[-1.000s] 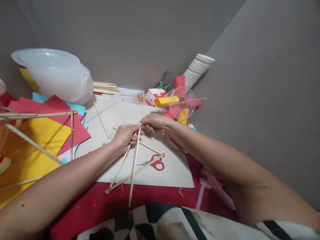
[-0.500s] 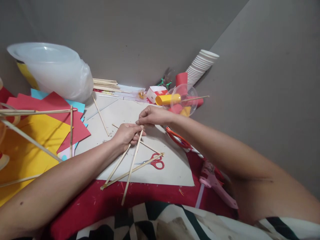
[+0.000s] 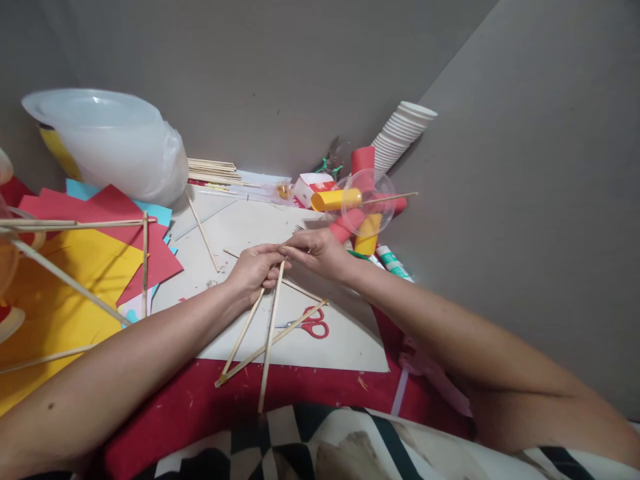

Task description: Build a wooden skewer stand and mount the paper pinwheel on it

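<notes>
My left hand (image 3: 257, 270) is closed around the upper ends of several joined bamboo sticks (image 3: 271, 333). Thumb and fingers of my right hand (image 3: 320, 253) pinch together at that same top joint, touching the left fingertips, which hide the joint itself. One long stick slants down from the grip toward my lap. Another pair of sticks (image 3: 245, 330) meets at a lower corner with a brownish, glue-like lump (image 3: 223, 378). Red-handled scissors (image 3: 315, 325) lie on the white sheet (image 3: 350, 347), partly beneath the frame.
At left are coloured papers (image 3: 95, 267), another stick structure (image 3: 143, 267) and a bagged stack of plastic bowls (image 3: 115, 147). Paper cups (image 3: 405, 137), rolled-paper tubes with a clear lid (image 3: 369, 200), and bundled sticks (image 3: 215, 170) stand behind. A pink glue gun (image 3: 435, 373) lies right, behind my arm.
My right hand has come down and closer to the left hand, its fingers now at the joint. The stick frame has swung slightly to the right at its lower end.
</notes>
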Motion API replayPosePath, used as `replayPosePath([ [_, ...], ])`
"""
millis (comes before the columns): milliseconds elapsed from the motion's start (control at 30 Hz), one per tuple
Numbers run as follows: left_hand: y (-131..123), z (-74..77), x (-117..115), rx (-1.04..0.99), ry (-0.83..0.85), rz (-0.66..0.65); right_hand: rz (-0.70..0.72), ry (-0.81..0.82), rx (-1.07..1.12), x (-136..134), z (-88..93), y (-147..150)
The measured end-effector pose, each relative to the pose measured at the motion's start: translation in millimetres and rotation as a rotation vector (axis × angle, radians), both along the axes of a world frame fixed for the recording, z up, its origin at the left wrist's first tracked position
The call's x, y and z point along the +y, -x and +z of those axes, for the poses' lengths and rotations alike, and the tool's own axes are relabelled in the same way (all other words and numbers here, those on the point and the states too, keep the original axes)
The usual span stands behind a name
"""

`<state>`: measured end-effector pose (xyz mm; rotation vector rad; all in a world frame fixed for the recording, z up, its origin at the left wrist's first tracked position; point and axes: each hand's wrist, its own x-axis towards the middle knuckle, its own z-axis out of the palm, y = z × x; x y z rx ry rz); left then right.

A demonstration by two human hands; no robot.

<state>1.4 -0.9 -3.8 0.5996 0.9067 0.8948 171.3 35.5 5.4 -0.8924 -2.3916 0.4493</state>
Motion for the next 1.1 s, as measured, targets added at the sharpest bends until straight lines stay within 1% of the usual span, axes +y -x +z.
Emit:
replayPosePath([
  [67,1.1,1.7,0.5,-0.022,0.002,-0.006,-0.002,-0.063,0.018,-4.3,-1.9,-2.5],
  [133,2.2,2.9,1.2,-0.054,0.024,-0.018,-0.004,-0.081,0.031,-8.3,-2.0,-4.9],
  [200,2.6,3.4,1.9,-0.076,0.047,-0.011,-0.008,-0.057,0.039,-12.1,-1.1,-6.9],
  [267,2.3,3.4,2.0,-0.077,0.041,0.006,-0.035,0.005,0.047,-15.5,-0.2,-8.0],
  [367,0.9,3.0,1.0,-0.063,0.007,0.019,-0.128,0.174,0.072,-19.6,0.6,-7.4],
  [467,-0.1,2.5,-0.2,-0.049,0.001,0.029,-0.18,0.427,0.137,-20.8,2.1,-5.5],
  [567,0.1,0.8,-0.3,-0.032,-0.021,0.036,-0.164,0.65,0.149,-18.2,5.5,-5.1],
  [633,0.8,-0.9,0.4,-0.04,-0.038,0.032,-0.134,0.733,0.14,-15.3,7.9,-6.4],
  [700,1.7,-2.6,1.3,-0.055,-0.05,0.033,-0.096,0.778,0.154,-12.6,9.5,-8.6],
  [767,2.4,-3.5,1.9,-0.066,-0.055,0.034,-0.059,0.786,0.179,-11.0,9.8,-10.7],
  [800,2.5,-3.6,2.0,-0.073,-0.059,0.03,-0.046,0.762,0.192,-10.9,9.7,-11.4],
  [933,2.0,-2.6,1.3,-0.102,-0.072,0.009,-0.023,0.536,0.267,-14.1,9.3,-10.6],
  [967,1.8,-2.4,1.2,-0.103,-0.071,0.008,-0.02,0.503,0.289,-15.4,9.2,-9.6],
  [1033,1.6,-2.4,1.4,-0.1,-0.066,0.01,-0.03,0.519,0.329,-17.9,8.4,-7.3],
  [1100,1.7,-2.8,2.0,-0.096,-0.067,0.019,-0.068,0.598,0.355,-19.2,6.4,-4.9],
])
